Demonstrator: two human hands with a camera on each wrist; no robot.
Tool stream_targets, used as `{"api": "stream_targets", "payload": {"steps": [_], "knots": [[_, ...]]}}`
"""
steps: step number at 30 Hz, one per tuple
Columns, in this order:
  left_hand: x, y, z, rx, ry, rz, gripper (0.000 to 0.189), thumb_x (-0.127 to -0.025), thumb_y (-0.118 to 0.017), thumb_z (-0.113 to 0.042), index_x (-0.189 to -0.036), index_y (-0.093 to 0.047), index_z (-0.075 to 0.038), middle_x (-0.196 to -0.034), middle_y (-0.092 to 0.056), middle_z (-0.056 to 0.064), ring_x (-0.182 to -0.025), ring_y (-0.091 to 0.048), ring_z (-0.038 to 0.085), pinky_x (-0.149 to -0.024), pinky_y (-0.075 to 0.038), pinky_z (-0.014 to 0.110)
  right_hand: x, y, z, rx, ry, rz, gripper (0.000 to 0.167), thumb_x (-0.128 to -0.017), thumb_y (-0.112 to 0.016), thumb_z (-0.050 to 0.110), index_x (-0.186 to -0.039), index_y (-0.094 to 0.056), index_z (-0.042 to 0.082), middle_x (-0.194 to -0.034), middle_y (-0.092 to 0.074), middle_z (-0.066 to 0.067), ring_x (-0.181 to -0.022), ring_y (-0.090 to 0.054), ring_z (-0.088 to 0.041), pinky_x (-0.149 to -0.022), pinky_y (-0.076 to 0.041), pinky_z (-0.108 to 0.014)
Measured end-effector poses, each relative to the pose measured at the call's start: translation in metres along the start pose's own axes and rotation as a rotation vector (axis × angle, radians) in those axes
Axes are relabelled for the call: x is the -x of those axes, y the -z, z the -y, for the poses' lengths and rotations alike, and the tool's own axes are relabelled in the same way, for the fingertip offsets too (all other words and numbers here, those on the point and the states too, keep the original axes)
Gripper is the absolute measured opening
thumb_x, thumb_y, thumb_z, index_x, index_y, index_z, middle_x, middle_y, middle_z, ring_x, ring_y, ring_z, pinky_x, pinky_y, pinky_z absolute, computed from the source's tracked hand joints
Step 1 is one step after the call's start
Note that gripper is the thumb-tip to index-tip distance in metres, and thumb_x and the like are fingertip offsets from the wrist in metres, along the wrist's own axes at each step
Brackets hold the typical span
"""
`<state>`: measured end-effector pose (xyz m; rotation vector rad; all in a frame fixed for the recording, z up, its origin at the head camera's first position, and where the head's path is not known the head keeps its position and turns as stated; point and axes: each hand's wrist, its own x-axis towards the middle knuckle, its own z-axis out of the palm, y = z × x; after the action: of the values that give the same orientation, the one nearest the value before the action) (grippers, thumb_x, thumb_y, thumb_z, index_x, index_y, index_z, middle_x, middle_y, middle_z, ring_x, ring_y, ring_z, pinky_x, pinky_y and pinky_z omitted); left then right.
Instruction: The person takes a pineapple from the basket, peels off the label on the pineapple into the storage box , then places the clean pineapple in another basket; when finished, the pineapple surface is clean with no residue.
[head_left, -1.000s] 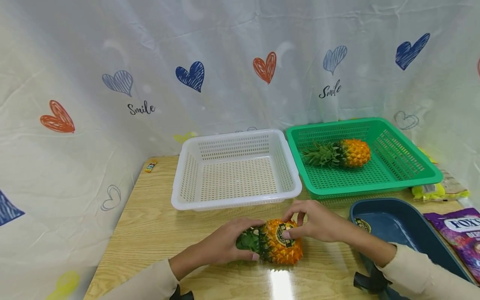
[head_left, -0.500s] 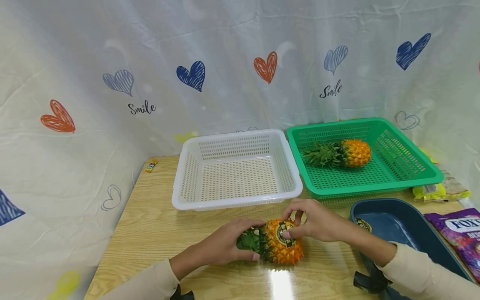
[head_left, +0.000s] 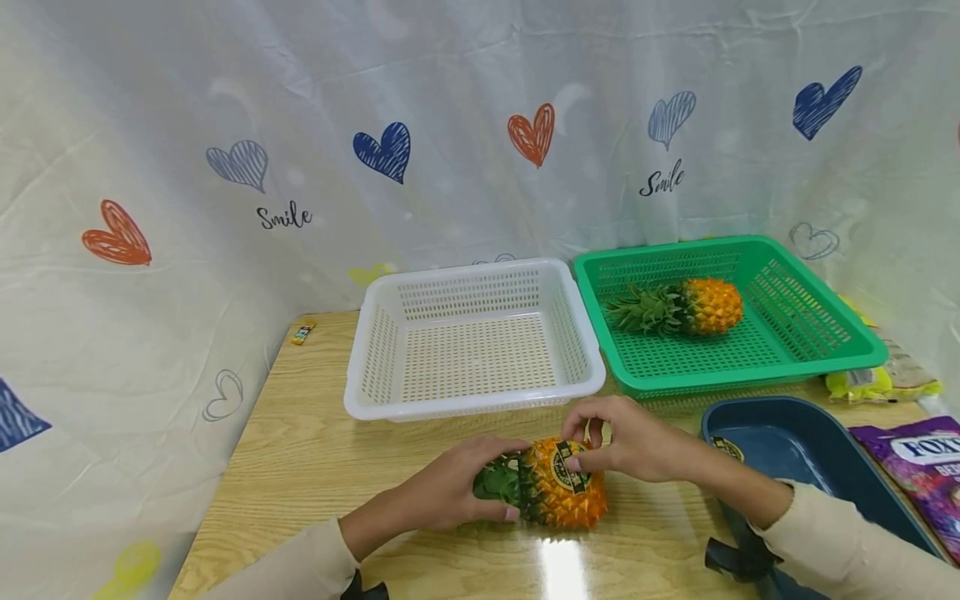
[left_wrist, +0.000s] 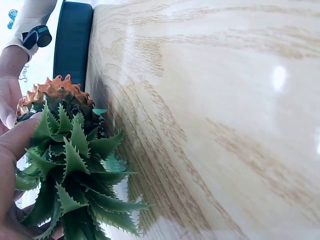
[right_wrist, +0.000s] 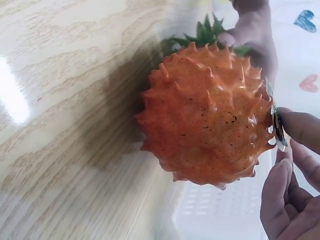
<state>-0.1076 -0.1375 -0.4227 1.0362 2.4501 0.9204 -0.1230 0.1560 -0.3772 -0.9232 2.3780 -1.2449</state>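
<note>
A small orange pineapple lies on its side on the wooden table, its green crown to the left. My left hand grips it around the leaves and neck. In the left wrist view the spiky crown hides part of that hand. A round black and gold sticker sits on the fruit's upper side. My right hand has curled fingers, with thumb and index finger at the sticker's edge. From the right wrist, the sticker appears edge-on under the thumb, its lower edge standing off the fruit's skin.
Behind the hands stands a white basket. Right of it, a green basket holds another pineapple. A dark blue basin with a similar sticker at its rim stands beside a purple candy bag. A small wrapper lies far left.
My right thumb and fingers have shifted slightly up and left at the sticker. The left hand and the pineapple stay in place.
</note>
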Motion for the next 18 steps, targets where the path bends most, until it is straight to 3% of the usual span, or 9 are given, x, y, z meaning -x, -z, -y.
{"api": "stream_targets", "payload": {"steps": [10,18], "knots": [[-0.0005,0.0020,-0.0009,0.004,0.010,0.022,0.076,-0.090,-0.073,-0.049,-0.155,-0.036,-0.033,-0.150,-0.047,-0.006,-0.137,-0.047,0.017,-0.109,-0.044,0.046,-0.0021,0.0029,-0.0027,0.000,0.068,0.056,0.016,-0.091,-0.076,0.028,-0.099,-0.066,0.020,-0.082,-0.060,0.007,-0.070,-0.055,-0.005,-0.062,-0.050,-0.028],[-0.0005,0.0028,-0.0013,0.012,0.022,0.035,0.076,-0.090,-0.073,-0.048,-0.155,-0.036,-0.034,-0.152,-0.046,-0.006,-0.139,-0.046,0.018,-0.109,-0.044,0.047,0.0003,0.0046,-0.0008,-0.007,0.077,0.086,0.017,-0.094,-0.072,0.031,-0.104,-0.065,0.020,-0.082,-0.060,0.008,-0.070,-0.055,-0.005,-0.062,-0.050,-0.028]]}}
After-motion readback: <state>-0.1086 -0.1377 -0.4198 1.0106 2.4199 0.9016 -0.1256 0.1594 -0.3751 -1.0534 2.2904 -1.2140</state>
